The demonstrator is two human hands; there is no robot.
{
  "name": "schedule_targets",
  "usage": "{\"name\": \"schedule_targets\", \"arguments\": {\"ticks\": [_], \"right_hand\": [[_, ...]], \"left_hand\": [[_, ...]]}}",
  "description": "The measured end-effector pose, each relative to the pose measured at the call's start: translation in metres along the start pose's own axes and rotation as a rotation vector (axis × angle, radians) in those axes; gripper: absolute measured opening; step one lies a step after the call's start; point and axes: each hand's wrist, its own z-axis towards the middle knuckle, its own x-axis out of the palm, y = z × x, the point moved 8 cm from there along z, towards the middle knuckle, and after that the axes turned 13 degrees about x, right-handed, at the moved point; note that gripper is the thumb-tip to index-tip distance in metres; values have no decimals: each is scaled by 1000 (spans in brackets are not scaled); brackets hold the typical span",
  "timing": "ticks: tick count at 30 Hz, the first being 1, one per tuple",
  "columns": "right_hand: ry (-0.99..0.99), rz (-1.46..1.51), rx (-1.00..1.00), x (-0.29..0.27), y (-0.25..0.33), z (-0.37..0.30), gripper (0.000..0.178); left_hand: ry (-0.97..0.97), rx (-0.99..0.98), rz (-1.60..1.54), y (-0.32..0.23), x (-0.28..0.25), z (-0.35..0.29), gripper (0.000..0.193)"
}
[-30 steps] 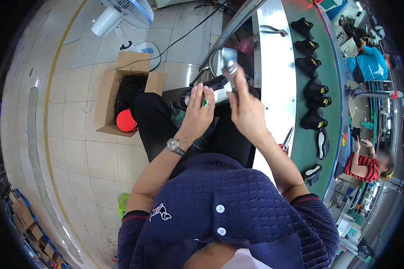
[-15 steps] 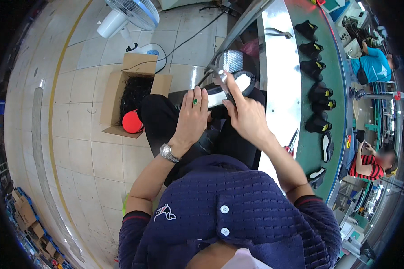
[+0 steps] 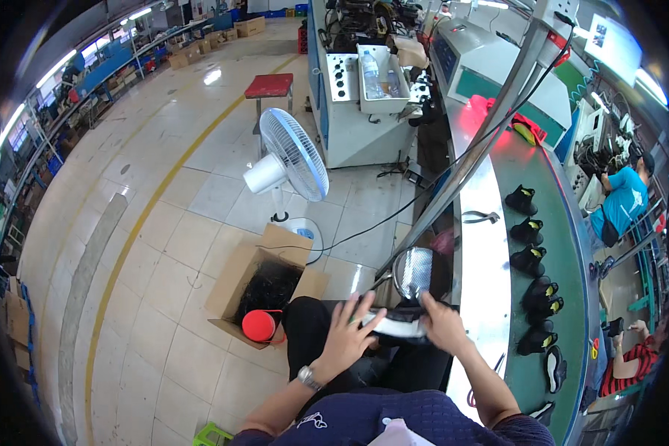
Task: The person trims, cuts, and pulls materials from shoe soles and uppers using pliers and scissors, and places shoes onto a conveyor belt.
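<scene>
A black shoe with a white sole [image 3: 395,325] lies across my lap, sole side up. My left hand [image 3: 345,334] is at its left end with the fingers spread apart, and some fingertips touch or overlap the shoe. At the other end my right hand [image 3: 446,327] has its fingers curled against the shoe; its palm side is hidden. I cannot make out a tool in either hand. Just beyond the shoe stands a round, shiny metal piece [image 3: 412,272] on a stand.
At the right, a green bench [image 3: 498,260] carries a row of black shoes [image 3: 528,259] and pincers [image 3: 480,217]. An open carton [image 3: 227,286] with dark strands, a red container [image 3: 259,325] and a white fan [image 3: 297,156] stand left. A slanted metal post [image 3: 468,163] rises ahead. Two people work at right.
My view has tilted up, showing more of the room ahead. My left fingers have spread. The metal tool in my right hand no longer shows, and that hand is now against the shoe's right end.
</scene>
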Motion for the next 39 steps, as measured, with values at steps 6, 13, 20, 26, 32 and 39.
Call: {"name": "schedule_targets", "arguments": {"ticks": [6, 13, 20, 26, 32, 39], "right_hand": [[698, 468, 137, 24, 54, -60, 56], [693, 12, -121, 35, 94, -51, 58], [817, -108, -373, 39, 124, -50, 61], [787, -167, -329, 42, 114, -46, 67], [698, -23, -325, 44, 100, -63, 63], [501, -253, -579, -19, 143, -39, 69]], "left_hand": [[-111, -640, -558, 30, 24, -81, 52], [-78, -581, 16, 37, 5, -83, 27], [-5, -409, -210, 14, 12, -85, 22], [304, -632, -270, 28, 34, -83, 27], [-219, -1283, -2184, 34, 130, -116, 59], [-291, -999, -1537, 40, 109, -99, 61]]}}
